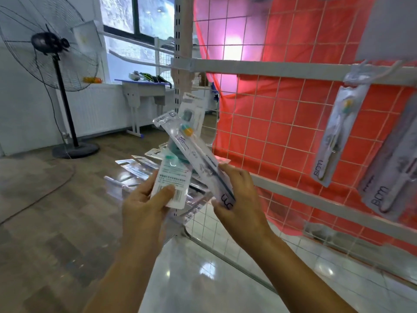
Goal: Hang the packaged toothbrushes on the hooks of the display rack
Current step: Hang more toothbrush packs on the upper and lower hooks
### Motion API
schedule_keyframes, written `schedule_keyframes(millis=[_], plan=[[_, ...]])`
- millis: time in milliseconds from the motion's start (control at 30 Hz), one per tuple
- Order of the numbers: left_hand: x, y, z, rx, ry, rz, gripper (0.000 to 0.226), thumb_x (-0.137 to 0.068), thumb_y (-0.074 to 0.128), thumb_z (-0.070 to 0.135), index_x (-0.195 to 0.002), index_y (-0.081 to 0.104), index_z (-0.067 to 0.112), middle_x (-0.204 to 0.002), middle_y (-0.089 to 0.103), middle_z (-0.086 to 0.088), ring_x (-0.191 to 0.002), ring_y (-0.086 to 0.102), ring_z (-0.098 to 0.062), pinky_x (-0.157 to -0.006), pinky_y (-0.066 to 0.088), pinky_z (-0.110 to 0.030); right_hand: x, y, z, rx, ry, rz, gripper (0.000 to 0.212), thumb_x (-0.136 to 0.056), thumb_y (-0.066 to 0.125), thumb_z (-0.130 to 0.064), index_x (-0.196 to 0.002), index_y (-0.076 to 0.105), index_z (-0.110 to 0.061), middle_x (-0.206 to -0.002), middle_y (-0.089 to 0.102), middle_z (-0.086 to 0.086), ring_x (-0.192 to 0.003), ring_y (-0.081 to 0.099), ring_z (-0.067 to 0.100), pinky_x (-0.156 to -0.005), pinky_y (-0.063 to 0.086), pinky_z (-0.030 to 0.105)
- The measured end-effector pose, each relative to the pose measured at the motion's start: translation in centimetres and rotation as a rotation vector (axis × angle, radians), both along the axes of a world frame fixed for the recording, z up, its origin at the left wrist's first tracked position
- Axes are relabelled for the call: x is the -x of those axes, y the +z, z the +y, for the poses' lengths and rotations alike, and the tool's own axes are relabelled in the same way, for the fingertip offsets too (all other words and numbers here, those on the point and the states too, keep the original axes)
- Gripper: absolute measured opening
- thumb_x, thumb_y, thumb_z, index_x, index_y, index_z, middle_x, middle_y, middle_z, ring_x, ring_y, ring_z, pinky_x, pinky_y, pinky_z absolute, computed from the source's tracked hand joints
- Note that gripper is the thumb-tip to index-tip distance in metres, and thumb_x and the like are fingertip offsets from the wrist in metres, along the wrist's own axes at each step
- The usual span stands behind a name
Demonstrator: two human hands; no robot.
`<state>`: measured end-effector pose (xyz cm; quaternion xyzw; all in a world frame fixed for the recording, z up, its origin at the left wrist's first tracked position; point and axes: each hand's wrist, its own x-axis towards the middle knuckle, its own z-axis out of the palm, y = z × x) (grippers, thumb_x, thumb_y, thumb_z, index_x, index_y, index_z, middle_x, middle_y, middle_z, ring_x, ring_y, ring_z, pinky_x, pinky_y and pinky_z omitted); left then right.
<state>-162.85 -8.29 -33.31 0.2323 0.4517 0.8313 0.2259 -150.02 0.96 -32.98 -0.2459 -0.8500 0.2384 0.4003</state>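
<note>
A person's right hand [239,195] pinches the lower end of a long, flat packaged toothbrush [194,159], thumb beneath and fingers curled over its glossy clear plastic; the pack tilts up and to the left, its yellow-and-teal brush head near the top. The left hand [144,199] grips a fanned stack of packs [171,177], thumb pressed on the front one's white printed card, with further shiny transparent sleeves splayed out behind. Both forearms reach up from the bottom edge, the hands close together in front of the display rack [293,71], a white wire grid crossed by pale flat bars and backed by red sheeting. On the right, a hung toothbrush pack [338,136] dangles from a hook [361,68] on the upper bar, with what appears to be a second hung pack [392,161] just beside it, blurred at the frame edge. A black pedestal fan [49,53] with a round wire cage stands on the wood-look floor at left.
</note>
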Motion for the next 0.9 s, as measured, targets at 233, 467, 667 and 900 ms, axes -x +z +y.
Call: schedule_keyframes(millis=[233,467,667,900], plan=[[-4.1,-0.1,2.1,-0.049,-0.238,-0.125,0.028,-0.085,0.047,-0.013,-0.092,0.054,0.013,-0.072,0.072,0.0,-0.064,0.07,-0.013,-0.049,0.054,-0.021,-4.0,-1.7,1.2,-0.053,-0.123,0.095,0.076,-0.078,0.068,0.001,-0.121,0.027,-0.047,-0.114,0.032,-0.016,-0.103,0.037,-0.015,-0.075,0.039,-0.004],[-6.1,-0.6,2.6,0.024,-0.592,-0.151,0.03,-0.08,0.046,-0.021,-0.093,0.05,0.006,-0.076,0.071,-0.012,-0.069,0.069,-0.026,-0.063,0.059,-0.042,-7.0,-3.0,1.9,0.0,-0.097,0.189,0.072,-0.069,0.068,-0.004,-0.126,0.042,-0.039,-0.118,0.037,-0.015,-0.109,0.038,-0.013,-0.081,0.038,-0.001],[-6.3,-1.6,3.6,-0.016,-0.821,-0.227,0.054,-0.045,0.064,-0.015,-0.094,0.048,0.004,-0.093,0.068,-0.022,-0.081,0.068,-0.034,-0.069,0.058,-0.05,-8.4,-3.5,1.8,-0.093,-0.179,0.171,0.09,-0.066,0.074,0.007,-0.127,0.04,-0.051,-0.113,0.033,-0.018,-0.106,0.033,-0.018,-0.078,0.035,-0.004],[-6.8,-2.8,3.8,-0.107,-0.92,-0.467,0.069,-0.026,0.058,-0.021,-0.088,0.049,0.01,-0.102,0.068,-0.024,-0.092,0.067,-0.041,-0.066,0.056,-0.049,-8.8,-4.5,1.9,-0.058,-0.22,0.169,0.097,-0.068,0.077,0.003,-0.135,0.026,-0.046,-0.108,0.035,-0.014,-0.104,0.032,-0.018,-0.076,0.038,-0.003]])
